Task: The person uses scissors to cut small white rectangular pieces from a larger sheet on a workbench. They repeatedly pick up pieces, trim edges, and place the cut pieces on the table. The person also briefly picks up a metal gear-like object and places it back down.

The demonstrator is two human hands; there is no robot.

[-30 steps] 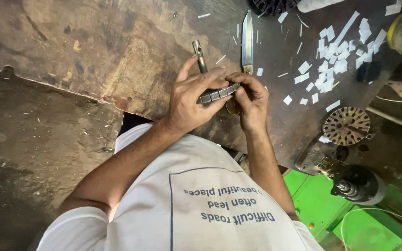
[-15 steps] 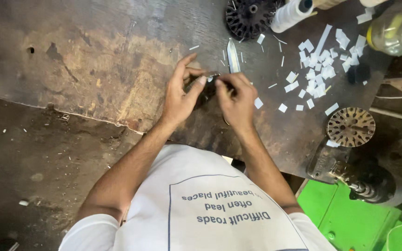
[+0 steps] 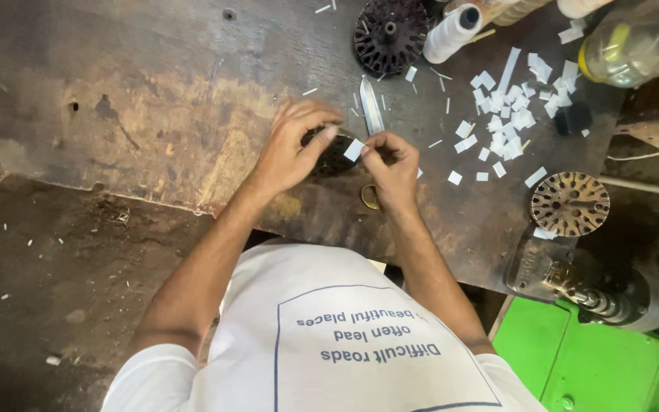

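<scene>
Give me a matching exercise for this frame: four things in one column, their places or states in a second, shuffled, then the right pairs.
1 left hand
2 right hand
3 thread spool
4 slotted metal disc

A lies on its side at the bench's far edge
B pinches a small white paper slip
C lies flat at the right, near the green surface
D grips a dark round part

1-D, 2-B, 3-A, 4-C

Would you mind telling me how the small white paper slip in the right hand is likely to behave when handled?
The white paper slip, pinched by the right hand against the dark slotted core that the left hand steadies, looks thin, so probably floppy and very light. Like the loose slips scattered on the worn workbench, it would likely slide or blow away easily.
</scene>
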